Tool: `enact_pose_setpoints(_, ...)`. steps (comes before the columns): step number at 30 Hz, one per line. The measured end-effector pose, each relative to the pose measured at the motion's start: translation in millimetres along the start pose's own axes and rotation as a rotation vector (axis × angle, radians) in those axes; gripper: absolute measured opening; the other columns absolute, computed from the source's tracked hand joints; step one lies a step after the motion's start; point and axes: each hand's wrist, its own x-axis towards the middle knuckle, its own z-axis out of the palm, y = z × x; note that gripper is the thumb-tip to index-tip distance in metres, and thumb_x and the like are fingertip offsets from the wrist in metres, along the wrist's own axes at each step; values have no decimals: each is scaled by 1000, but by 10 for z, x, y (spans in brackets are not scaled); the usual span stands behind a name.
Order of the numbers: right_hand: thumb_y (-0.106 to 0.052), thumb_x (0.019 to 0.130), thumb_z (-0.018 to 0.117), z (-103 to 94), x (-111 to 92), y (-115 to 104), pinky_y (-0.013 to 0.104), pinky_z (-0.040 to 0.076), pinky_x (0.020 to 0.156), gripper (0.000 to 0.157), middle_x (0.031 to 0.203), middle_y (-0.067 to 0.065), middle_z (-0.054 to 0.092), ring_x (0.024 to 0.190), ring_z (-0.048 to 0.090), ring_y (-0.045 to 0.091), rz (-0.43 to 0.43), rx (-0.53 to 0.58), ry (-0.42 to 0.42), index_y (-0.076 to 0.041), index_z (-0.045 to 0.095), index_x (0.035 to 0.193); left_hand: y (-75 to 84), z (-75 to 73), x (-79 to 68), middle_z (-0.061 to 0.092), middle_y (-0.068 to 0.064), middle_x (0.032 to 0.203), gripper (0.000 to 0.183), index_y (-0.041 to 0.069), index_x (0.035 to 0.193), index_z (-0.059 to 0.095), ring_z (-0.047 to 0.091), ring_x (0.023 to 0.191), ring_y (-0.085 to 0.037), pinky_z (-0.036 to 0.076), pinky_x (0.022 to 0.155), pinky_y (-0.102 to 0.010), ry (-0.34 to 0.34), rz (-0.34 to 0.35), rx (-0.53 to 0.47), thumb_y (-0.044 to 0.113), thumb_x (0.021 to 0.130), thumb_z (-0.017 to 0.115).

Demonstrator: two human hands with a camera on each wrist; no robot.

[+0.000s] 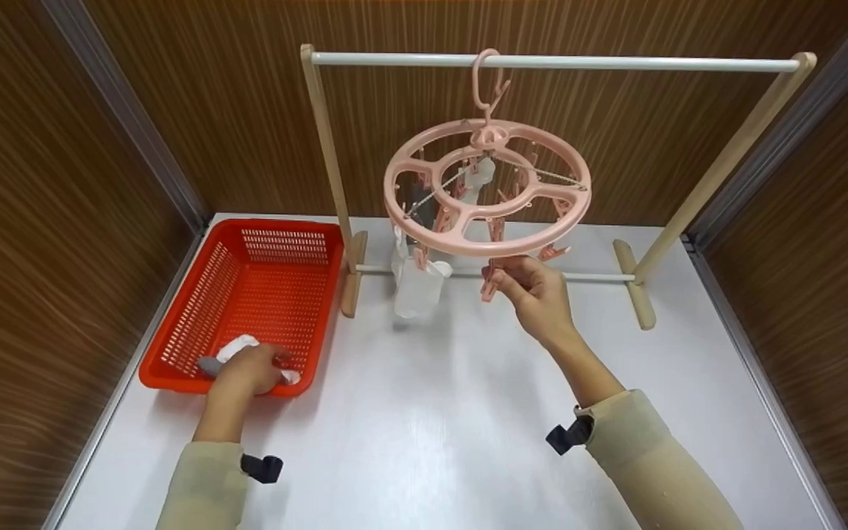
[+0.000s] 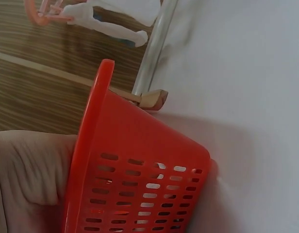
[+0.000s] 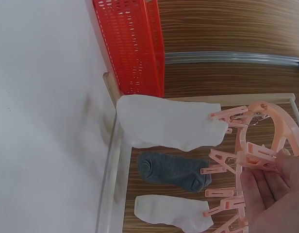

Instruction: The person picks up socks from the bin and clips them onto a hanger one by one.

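Note:
My right hand (image 1: 544,300) pinches a pink clothespin (image 1: 488,290) between thumb and fingers, just below the front rim of a round pink drying hanger (image 1: 439,241). In the right wrist view, a white sock (image 3: 169,122), a grey sock (image 3: 171,171) and another white sock (image 3: 171,212) hang from the hanger's pegs. My left hand (image 1: 253,368) reaches down into the red basket (image 1: 330,294), at its near end. Around its fingers lie white cloth (image 1: 236,346) and a grey piece (image 1: 209,366). The left fingertips are hidden, and whether they grip the cloth I cannot tell.
The hanger hooks over the white bar (image 1: 637,64) of a drying rack with wooden legs (image 1: 726,165). A lower white rod (image 1: 593,277) joins its feet. Wood-patterned panels (image 1: 247,110) enclose the white tabletop (image 1: 424,434) at the back and sides.

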Motion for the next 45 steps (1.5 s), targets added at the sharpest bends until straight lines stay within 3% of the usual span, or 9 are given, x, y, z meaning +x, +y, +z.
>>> enact_pose_setpoints(4,6,93,62,6,-2,-15,22,57,85,16,90,22,74,90,72,33,1,-11,4,14,67,106,39,-8,10,66,-22,121,36,7,122,69,56,113,-44,8,102,-84,14,-31,66,11,86,68)
enact_pose_setpoints(9,3,94,63,19,-12,-21,22,57,84,17,92,25,73,91,72,34,17,-18,7,13,67,106,69,23,-4,69,-15,98,17,5,99,74,57,94,-35,40,94,-67,90,12,94,4,85,65)
enact_pose_setpoints(12,4,93,63,21,-14,-16,22,57,84,17,92,24,73,92,72,37,13,-19,12,13,67,106,54,68,-21,70,-15,99,13,5,98,75,60,94,-37,48,84,-60,207,87,98,5,87,66)
enact_pose_setpoints(19,9,93,61,21,-32,-1,24,58,81,14,85,25,72,85,71,39,-20,20,4,16,66,104,-13,226,-49,73,-13,100,15,5,103,72,63,99,-39,52,87,-58,566,344,31,1,89,69)
enact_pose_setpoints(24,7,93,61,43,-17,-14,21,57,79,15,89,21,73,83,72,33,-10,19,10,15,66,105,54,199,-98,74,-8,104,16,9,109,72,62,102,-31,53,90,-50,733,452,-91,9,93,70)
enact_pose_setpoints(27,7,94,61,59,-8,-24,21,57,80,16,91,21,74,85,72,33,-1,22,11,14,66,106,149,136,-141,74,-8,104,19,9,111,72,60,102,-29,53,89,-48,805,479,-138,12,93,71)
enact_pose_setpoints(36,7,93,61,91,-8,-32,24,58,82,16,94,27,72,85,71,39,13,31,6,16,66,106,504,-33,-259,71,-8,108,18,9,110,68,57,106,-25,51,95,-43,866,520,-221,18,94,69)
enact_pose_setpoints(40,3,94,62,72,-1,124,24,58,83,16,98,26,73,85,72,32,23,46,17,12,68,107,682,-54,-306,70,-6,106,20,8,112,67,62,100,-20,55,93,-41,891,585,-291,19,94,69)
enact_pose_setpoints(45,-2,94,64,65,20,221,32,58,88,19,99,26,72,87,73,20,41,118,15,10,67,109,915,-60,-329,70,-2,96,17,6,107,72,63,86,-13,56,82,-24,919,704,-458,16,94,69)
